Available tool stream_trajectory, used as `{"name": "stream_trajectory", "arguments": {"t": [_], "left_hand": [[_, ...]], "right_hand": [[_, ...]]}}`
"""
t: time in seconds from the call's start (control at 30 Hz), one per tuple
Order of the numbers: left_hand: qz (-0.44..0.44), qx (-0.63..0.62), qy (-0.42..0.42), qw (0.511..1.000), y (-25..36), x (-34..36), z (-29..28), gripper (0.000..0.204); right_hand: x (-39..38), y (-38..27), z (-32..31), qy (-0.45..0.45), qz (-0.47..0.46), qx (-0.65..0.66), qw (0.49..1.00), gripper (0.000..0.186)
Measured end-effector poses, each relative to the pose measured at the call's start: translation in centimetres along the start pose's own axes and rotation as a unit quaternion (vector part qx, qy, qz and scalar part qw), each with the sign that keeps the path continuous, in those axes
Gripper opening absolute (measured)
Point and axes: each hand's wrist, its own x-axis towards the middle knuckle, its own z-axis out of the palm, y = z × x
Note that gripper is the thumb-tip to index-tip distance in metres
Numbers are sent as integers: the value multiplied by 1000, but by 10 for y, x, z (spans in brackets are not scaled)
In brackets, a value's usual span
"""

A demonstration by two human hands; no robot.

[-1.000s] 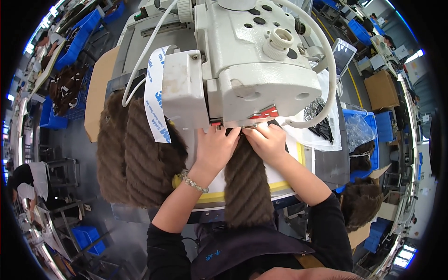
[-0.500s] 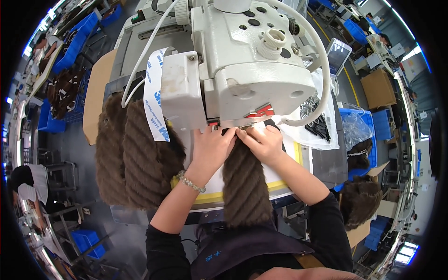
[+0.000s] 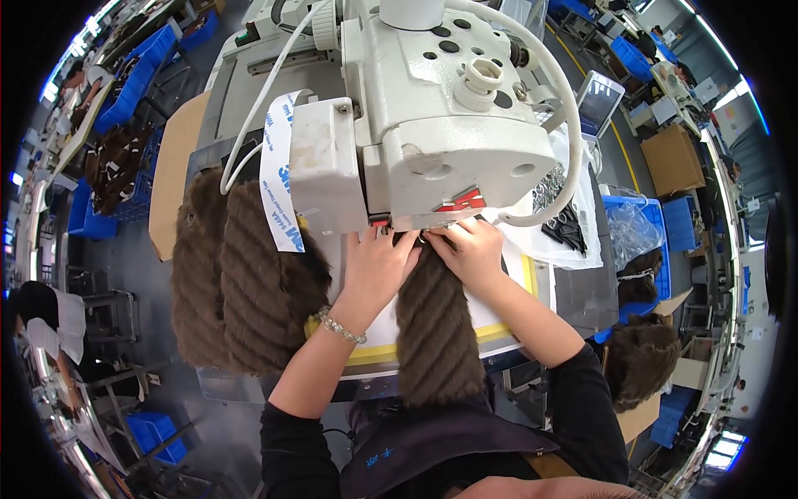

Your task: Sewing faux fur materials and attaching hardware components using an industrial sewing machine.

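A white industrial sewing machine (image 3: 432, 141) fills the upper middle. Under its head runs a brown fur strip (image 3: 436, 333) with diagonal ridges, its top end partly hidden. My left hand (image 3: 374, 270) grips the strip's upper left edge, index finger and thumb near the needle area, the other fingertips partly under the head. My right hand (image 3: 470, 254) pinches the same end from the right, fingertips just below the machine. Several more fur pieces (image 3: 245, 283) lie stacked left of my left arm. A white printed tape (image 3: 281, 175) hangs beside the machine. A yellow-edged white work surface (image 3: 374, 328) lies under my hands.
A white bag with black small parts (image 3: 565, 233) and a tablet (image 3: 598, 104) sit to the right, with a blue crate (image 3: 632, 208) and fur bundle (image 3: 640, 362) beyond. Cardboard (image 3: 174, 166) stands left. Co-workers (image 3: 50, 333) work at benches along the far left.
Both hands shift slightly left and stay at the machine head. A small pale glint now shows between my fingertips at the strip's end. The fur pieces lie nearly unchanged.
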Motion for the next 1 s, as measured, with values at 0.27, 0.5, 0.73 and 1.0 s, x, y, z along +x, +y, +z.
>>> {"name": "stream_trajectory", "arguments": {"t": [0.27,0.5,0.73,1.0], "left_hand": [[-4,-17,-2,1000,-1,-2,3,35],[-3,-34,-7,999,-2,-2,4,36],[-18,-74,-15,997,-1,-3,3,37],[-36,-109,-47,992,0,-3,1,42]], "right_hand": [[1,3,0,-18,5,23,1000,11],[5,2,-2,-24,-20,-6,1000,11],[8,-5,-4,-9,-45,-47,998,13],[7,-5,-1,4,-34,-26,999,14]]}}
